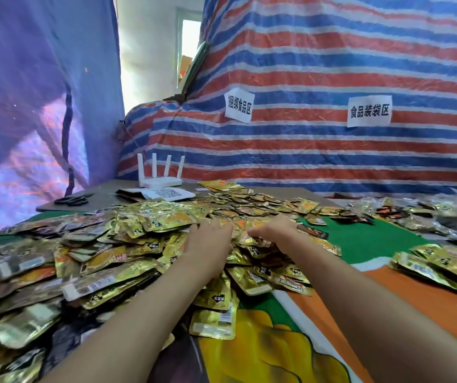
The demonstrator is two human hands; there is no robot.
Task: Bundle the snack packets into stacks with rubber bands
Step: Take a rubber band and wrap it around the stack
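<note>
A big heap of gold foil snack packets (127, 244) covers the left and middle of the table. My left hand (208, 241) lies on the heap's middle with its fingers bent down among the packets and the tips hidden. Just to its right, my right hand (273, 230) has its fingers curled leftward round some packets at the heap's edge. More loose packets (252, 205) spread toward the back. I see no rubber bands.
A white router (161, 181), a QR-code sheet (170, 193) and black scissors (71, 200) lie on a board at the back left. More gold packets (443, 264) lie at the right on the green and orange cloth (373, 241). A striped tarp (318, 150) forms the back wall.
</note>
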